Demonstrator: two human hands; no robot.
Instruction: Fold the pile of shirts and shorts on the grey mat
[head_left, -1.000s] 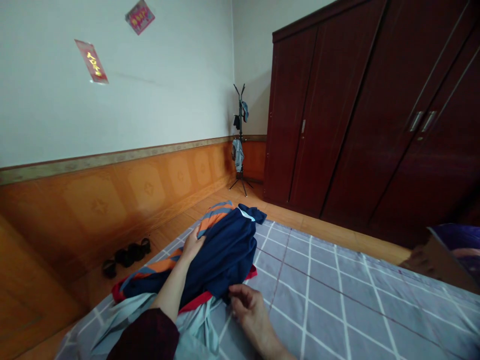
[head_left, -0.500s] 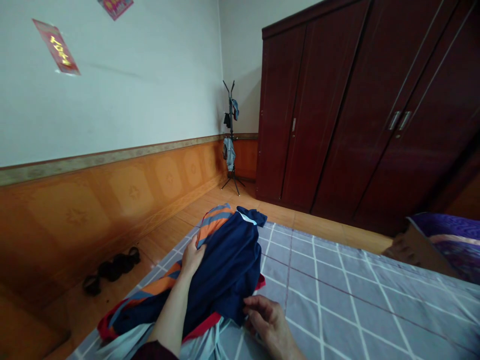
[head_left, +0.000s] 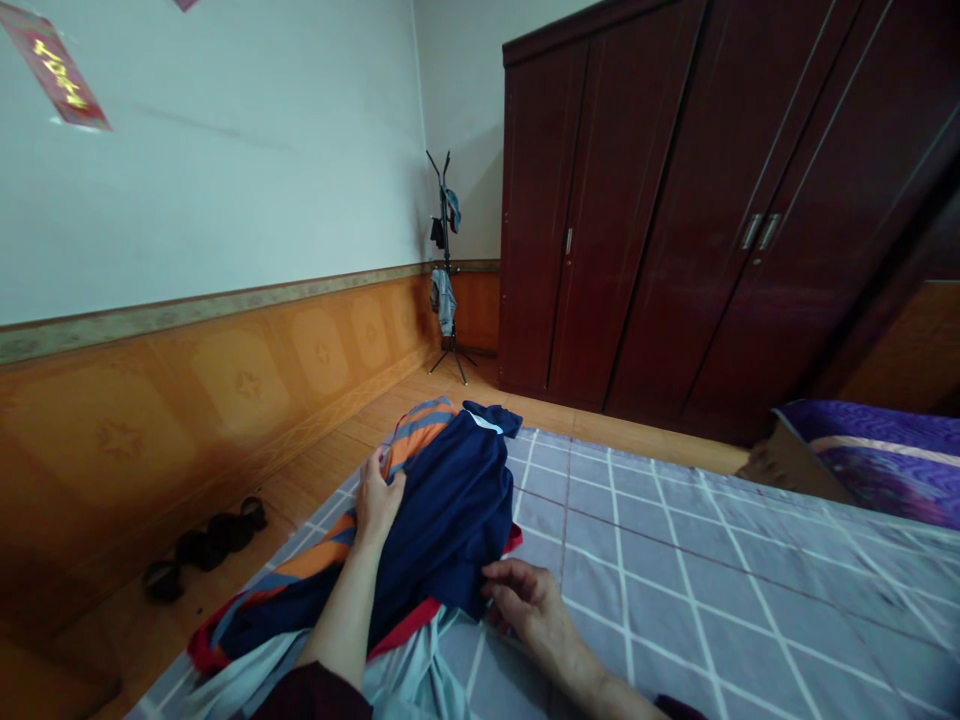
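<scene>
No text can be read for certain. A red paper strip point(head_left: 64, 85) on the pale wall point(head_left: 225, 150), at the upper left, bears slanting gold characters point(head_left: 58, 73), too blurred to make out.

Bed, covered with grey sheet point(head_left: 675, 580) bearing white grid and thinner dark reddish lines. Directly on sheet, toward bed's left edge: heaped clothing. Navy garment point(head_left: 457, 500) uppermost, rumpled; orange-and-grey striped fabric point(head_left: 421, 432) along its left side, possibly part of same piece; red edging point(head_left: 409, 627) at near end; pale blue-grey cloth point(head_left: 420, 675) nearest viewer, creased, partly beneath navy.
</scene>
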